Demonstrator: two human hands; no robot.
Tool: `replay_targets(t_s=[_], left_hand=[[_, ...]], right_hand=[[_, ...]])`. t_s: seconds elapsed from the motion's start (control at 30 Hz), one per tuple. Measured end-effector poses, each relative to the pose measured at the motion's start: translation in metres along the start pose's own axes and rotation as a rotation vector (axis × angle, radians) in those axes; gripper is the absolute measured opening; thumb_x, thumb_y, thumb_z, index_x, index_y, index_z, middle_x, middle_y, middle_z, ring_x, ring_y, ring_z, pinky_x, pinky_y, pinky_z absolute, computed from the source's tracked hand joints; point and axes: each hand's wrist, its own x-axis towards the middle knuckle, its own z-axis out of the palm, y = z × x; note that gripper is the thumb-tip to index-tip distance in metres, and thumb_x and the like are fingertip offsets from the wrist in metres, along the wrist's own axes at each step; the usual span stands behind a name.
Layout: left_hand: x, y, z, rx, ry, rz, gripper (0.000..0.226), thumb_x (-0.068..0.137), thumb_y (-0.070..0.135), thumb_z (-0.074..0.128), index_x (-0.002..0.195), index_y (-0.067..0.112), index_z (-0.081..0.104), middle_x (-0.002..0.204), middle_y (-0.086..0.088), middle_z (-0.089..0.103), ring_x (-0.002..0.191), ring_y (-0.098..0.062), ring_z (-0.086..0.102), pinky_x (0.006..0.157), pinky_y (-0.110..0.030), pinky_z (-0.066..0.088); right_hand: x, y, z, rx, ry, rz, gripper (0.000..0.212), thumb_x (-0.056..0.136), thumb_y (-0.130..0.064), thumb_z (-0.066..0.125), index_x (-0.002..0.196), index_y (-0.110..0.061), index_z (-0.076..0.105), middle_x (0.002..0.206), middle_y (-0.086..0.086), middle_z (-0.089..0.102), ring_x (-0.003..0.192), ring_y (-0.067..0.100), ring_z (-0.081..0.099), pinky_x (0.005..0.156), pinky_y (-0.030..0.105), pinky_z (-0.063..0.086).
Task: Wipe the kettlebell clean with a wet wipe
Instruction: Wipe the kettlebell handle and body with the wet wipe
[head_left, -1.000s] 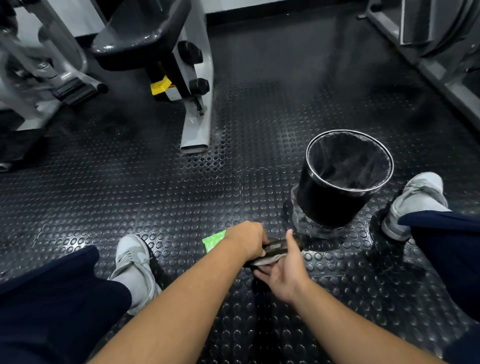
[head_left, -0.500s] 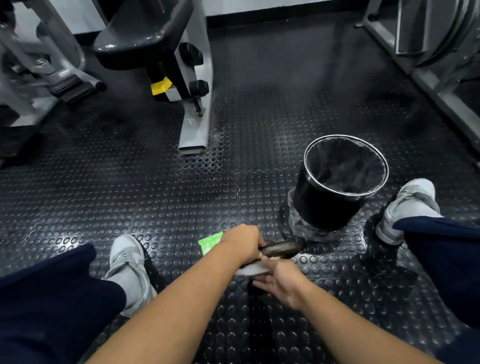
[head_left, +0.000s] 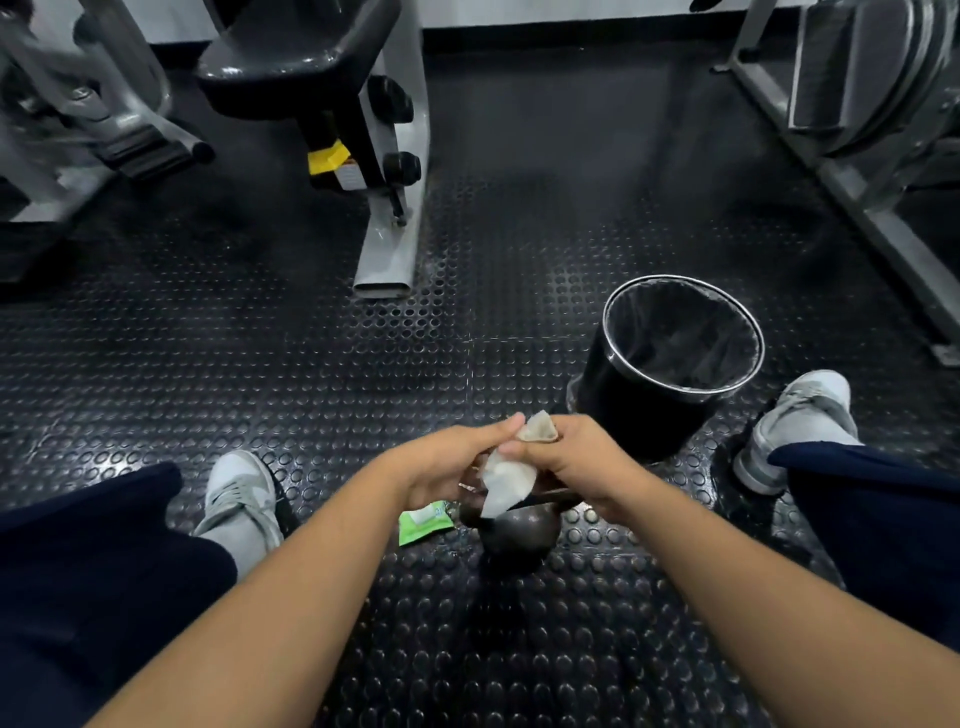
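Note:
A small dark kettlebell (head_left: 519, 538) stands on the studded rubber floor between my legs, its handle partly hidden under my hands. Just above it, both hands hold a white wet wipe (head_left: 510, 477) whose upper corner looks soiled. My left hand (head_left: 447, 467) pinches the wipe's top edge from the left. My right hand (head_left: 576, 460) grips the wipe's top from the right, fingers curled. The wipe's lower end hangs down against the kettlebell's handle.
A green wipe packet (head_left: 423, 522) lies on the floor left of the kettlebell. A black lined bin (head_left: 644, 415) stands at the right, next to my right shoe (head_left: 795, 421). My left shoe (head_left: 241, 493) is near left. Gym machine frames (head_left: 387, 249) stand behind and at both sides.
Both hands have come up off the kettlebell's handle and now hold the wipe between them above it. The view has tilted, showing the kettlebell's body.

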Motion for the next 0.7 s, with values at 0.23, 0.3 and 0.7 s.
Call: replay_targets(t_s=[0.23, 0.3, 0.7], left_hand=[[-0.011, 0.014, -0.030, -0.208, 0.168, 0.194, 0.013, 0.092, 0.021, 0.076, 0.096, 0.013, 0.067, 0.105, -0.014, 0.075, 0.088, -0.024, 0.072, 0.081, -0.035, 0.060], [-0.014, 0.020, -0.037, -0.249, 0.182, 0.233, 0.012, 0.093, 0.021, 0.074, 0.096, 0.013, 0.066, 0.105, -0.013, 0.074, 0.087, -0.023, 0.071, 0.082, -0.035, 0.060], [-0.019, 0.031, -0.041, -0.252, 0.315, 0.303, 0.009, 0.097, 0.014, 0.068, 0.101, 0.011, 0.061, 0.099, -0.014, 0.072, 0.086, -0.025, 0.068, 0.080, -0.043, 0.056]], right_hand=[[0.013, 0.000, 0.008, -0.085, 0.080, -0.078, 0.031, 0.084, -0.026, 0.083, 0.111, -0.016, 0.072, 0.099, 0.004, 0.079, 0.090, 0.023, 0.077, 0.077, 0.041, 0.063], [0.017, -0.001, 0.008, 0.044, 0.114, -0.060, 0.020, 0.094, -0.023, 0.073, 0.111, -0.013, 0.069, 0.101, 0.010, 0.078, 0.085, 0.026, 0.076, 0.073, 0.042, 0.062], [0.041, -0.022, 0.033, 0.224, 0.082, 0.065, 0.030, 0.091, -0.029, 0.077, 0.108, -0.008, 0.065, 0.101, 0.019, 0.076, 0.080, 0.028, 0.073, 0.074, 0.041, 0.061]])
